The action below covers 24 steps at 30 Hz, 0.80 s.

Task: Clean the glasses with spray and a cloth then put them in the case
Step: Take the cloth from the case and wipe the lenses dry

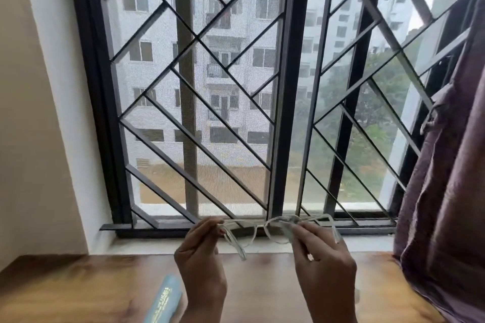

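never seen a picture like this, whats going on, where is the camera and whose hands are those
There is no machine here. A person wears a wide-angle camera on the head, so this single head view looks forward and down at that person's own two hands. The left hand and the right hand each pinch one end of a pair of clear-framed glasses, held up with the arms unfolded. Below is a wooden table. On it, near the left hand, lies a light blue thing with gold lettering, probably the case. Behind is a window with a metal grille, and a purple curtain hangs at the right. No spray or cloth shows.
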Each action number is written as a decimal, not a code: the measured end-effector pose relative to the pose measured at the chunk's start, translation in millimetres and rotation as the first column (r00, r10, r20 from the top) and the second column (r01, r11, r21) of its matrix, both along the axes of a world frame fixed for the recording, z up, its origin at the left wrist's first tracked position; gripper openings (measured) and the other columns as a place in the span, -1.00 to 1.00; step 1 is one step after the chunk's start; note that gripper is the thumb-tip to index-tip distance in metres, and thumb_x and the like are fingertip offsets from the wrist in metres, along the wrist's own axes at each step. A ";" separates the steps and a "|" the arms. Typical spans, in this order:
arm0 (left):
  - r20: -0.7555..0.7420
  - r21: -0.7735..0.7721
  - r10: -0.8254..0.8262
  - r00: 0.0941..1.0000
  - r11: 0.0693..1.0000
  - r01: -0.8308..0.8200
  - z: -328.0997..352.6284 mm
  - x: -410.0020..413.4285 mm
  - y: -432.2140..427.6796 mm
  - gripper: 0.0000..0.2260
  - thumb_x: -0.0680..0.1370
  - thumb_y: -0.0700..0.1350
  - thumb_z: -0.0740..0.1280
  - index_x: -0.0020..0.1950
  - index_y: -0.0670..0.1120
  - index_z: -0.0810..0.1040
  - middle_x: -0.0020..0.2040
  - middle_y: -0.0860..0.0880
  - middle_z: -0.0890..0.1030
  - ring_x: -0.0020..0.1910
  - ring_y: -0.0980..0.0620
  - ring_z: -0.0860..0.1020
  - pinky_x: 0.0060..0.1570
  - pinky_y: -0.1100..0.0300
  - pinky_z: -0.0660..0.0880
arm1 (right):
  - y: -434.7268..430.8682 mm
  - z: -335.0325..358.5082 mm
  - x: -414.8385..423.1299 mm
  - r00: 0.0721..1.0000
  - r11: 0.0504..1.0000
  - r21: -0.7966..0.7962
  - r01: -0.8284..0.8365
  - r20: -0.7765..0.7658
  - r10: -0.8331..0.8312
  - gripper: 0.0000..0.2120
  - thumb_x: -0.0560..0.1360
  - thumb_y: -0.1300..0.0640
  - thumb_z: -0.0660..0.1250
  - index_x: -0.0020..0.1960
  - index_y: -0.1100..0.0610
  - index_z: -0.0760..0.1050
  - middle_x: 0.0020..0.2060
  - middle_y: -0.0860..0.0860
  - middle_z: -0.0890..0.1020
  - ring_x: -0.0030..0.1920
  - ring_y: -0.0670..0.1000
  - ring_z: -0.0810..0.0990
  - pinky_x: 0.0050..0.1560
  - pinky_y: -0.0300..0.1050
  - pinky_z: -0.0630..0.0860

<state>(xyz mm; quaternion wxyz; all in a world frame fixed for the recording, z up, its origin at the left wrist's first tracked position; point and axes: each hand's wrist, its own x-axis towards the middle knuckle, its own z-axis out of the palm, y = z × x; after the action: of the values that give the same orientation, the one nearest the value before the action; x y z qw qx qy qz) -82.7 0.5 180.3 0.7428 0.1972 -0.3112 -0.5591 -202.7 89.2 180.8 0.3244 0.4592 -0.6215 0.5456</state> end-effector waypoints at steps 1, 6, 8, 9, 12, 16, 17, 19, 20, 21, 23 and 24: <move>-0.005 -0.009 -0.007 1.000 1.000 0.007 2.5 -0.9 2.7 -0.61 0.30 -0.59 0.17 -0.46 -0.19 0.62 -0.42 -0.01 0.63 -0.39 0.17 0.57 -0.40 0.44 0.45 | -1.3 2.4 0.9 1.000 1.000 -0.003 -0.001 0.005 0.001 -0.88 0.26 0.20 0.45 -0.21 0.17 0.68 -0.31 0.03 0.67 -0.22 -0.09 0.49 -0.03 -0.51 0.34; -0.035 -0.039 -0.009 0.999 0.999 0.007 4.2 -4.1 7.4 -0.58 0.29 -0.63 0.15 -0.48 -0.20 0.62 -0.43 -0.02 0.62 -0.40 0.16 0.57 -0.37 0.41 0.48 | -9.4 6.0 10.7 0.998 0.998 -0.021 -0.059 0.020 0.059 -0.91 0.33 0.23 0.46 -0.17 0.19 0.68 -0.28 0.02 0.67 -0.20 -0.13 0.48 -0.11 -0.38 0.44; -0.047 -0.037 -0.007 0.999 0.999 0.005 3.3 -4.5 6.9 -0.59 0.29 -0.63 0.15 -0.47 -0.20 0.62 -0.42 -0.03 0.62 -0.41 0.15 0.57 -0.37 0.40 0.48 | -11.3 4.3 14.9 0.995 0.995 -0.014 -0.098 0.002 0.098 -0.90 0.32 0.22 0.44 -0.19 0.21 0.68 -0.30 0.02 0.66 -0.22 -0.13 0.51 -0.07 -0.47 0.41; -0.041 -0.043 -0.007 0.999 0.999 0.005 2.1 -3.2 6.6 -0.59 0.29 -0.62 0.16 -0.46 -0.21 0.62 -0.42 -0.04 0.62 -0.41 0.15 0.57 -0.37 0.40 0.48 | -11.8 2.6 16.6 0.993 0.993 -0.006 -0.116 -0.009 0.116 -0.90 0.31 0.22 0.43 -0.20 0.21 0.68 -0.30 0.03 0.66 -0.23 -0.10 0.54 -0.05 -0.49 0.39; -0.036 -0.035 -0.004 0.999 0.999 0.002 -0.5 -0.7 4.3 -0.70 0.31 -0.52 0.26 -0.44 -0.19 0.64 -0.41 -0.02 0.63 -0.40 0.17 0.57 -0.38 0.42 0.47 | -10.2 -5.0 19.1 0.987 0.988 0.017 -0.153 -0.046 0.153 -0.92 0.30 0.25 0.44 -0.21 0.20 0.68 -0.30 0.02 0.67 -0.26 -0.03 0.58 -0.06 -0.45 0.43; -0.017 -0.041 0.000 1.000 0.999 -0.001 -7.2 4.6 -2.7 -0.60 -0.11 0.02 0.55 -0.39 -0.16 0.65 -0.37 0.01 0.65 -0.37 0.17 0.57 -0.44 0.45 0.41 | -3.5 -14.8 13.5 0.987 0.988 0.025 -0.150 -0.061 0.152 -0.85 0.36 0.15 0.35 -0.23 0.15 0.69 -0.29 0.00 0.67 -0.25 -0.05 0.57 -0.14 -0.29 0.50; -0.025 -0.025 0.005 1.000 1.000 -0.005 -8.2 5.1 -4.6 -0.60 -0.14 0.00 0.54 -0.40 -0.14 0.66 -0.38 0.02 0.65 -0.37 0.17 0.57 -0.44 0.45 0.40 | -2.1 -15.2 10.7 0.990 0.991 0.018 -0.132 -0.057 0.132 -0.85 0.36 0.14 0.35 -0.24 0.16 0.69 -0.29 0.00 0.67 -0.26 -0.02 0.58 -0.16 -0.27 0.50; -0.021 -0.035 -0.020 1.000 0.999 0.019 -7.7 6.5 -3.2 -0.63 -0.14 -0.02 0.53 -0.41 -0.11 0.66 -0.39 0.02 0.64 -0.39 0.17 0.56 -0.45 0.45 0.40 | -0.3 -12.0 6.3 0.996 0.997 0.001 -0.079 -0.040 0.079 -0.84 0.36 0.12 0.36 -0.25 0.17 0.69 -0.31 0.03 0.67 -0.34 0.03 0.58 -0.20 -0.27 0.49; -0.024 -0.035 -0.026 0.999 0.999 0.025 -7.3 5.9 -2.3 -0.59 -0.16 0.02 0.55 -0.40 -0.12 0.66 -0.38 0.01 0.64 -0.40 0.17 0.55 -0.45 0.45 0.41 | -0.2 -9.0 4.5 0.998 0.999 -0.011 -0.050 -0.029 0.049 -0.86 0.35 0.12 0.38 -0.25 0.17 0.68 -0.32 0.04 0.67 -0.37 0.05 0.59 -0.20 -0.27 0.48; -0.030 -0.038 -0.025 0.999 0.999 0.024 -7.0 5.3 -1.5 -0.55 -0.17 0.06 0.57 -0.40 -0.14 0.66 -0.38 0.00 0.64 -0.39 0.16 0.56 -0.44 0.44 0.42 | -0.3 -5.7 3.7 1.000 1.000 -0.022 -0.020 -0.023 0.019 -0.89 0.34 0.15 0.41 -0.25 0.17 0.68 -0.32 0.05 0.67 -0.38 0.06 0.59 -0.20 -0.27 0.48; -0.033 -0.049 -0.034 0.999 0.998 0.032 -6.4 3.2 -0.1 -0.63 -0.14 -0.03 0.56 -0.42 -0.16 0.64 -0.39 0.00 0.64 -0.39 0.17 0.57 -0.39 0.43 0.46 | -2.2 -1.0 4.0 1.000 1.000 -0.027 0.011 -0.012 -0.012 -0.91 0.28 0.21 0.46 -0.22 0.18 0.68 -0.32 0.05 0.67 -0.37 0.06 0.59 -0.19 -0.25 0.48; -0.042 -0.053 -0.045 0.998 0.998 0.043 -5.4 2.5 0.9 -0.72 -0.09 -0.13 0.52 -0.44 -0.17 0.63 -0.41 0.00 0.63 -0.40 0.17 0.57 -0.37 0.42 0.47 | -3.5 -0.2 4.6 1.000 1.000 -0.022 0.012 -0.009 -0.012 -0.89 0.27 0.22 0.48 -0.20 0.18 0.69 -0.31 0.04 0.67 -0.35 0.05 0.59 -0.18 -0.25 0.48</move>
<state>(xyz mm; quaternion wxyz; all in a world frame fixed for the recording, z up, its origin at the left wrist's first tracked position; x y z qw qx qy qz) -80.1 1.3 174.9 0.7417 0.1588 -0.3139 -0.5710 -198.1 85.7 180.6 0.3355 0.4543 -0.6169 0.5481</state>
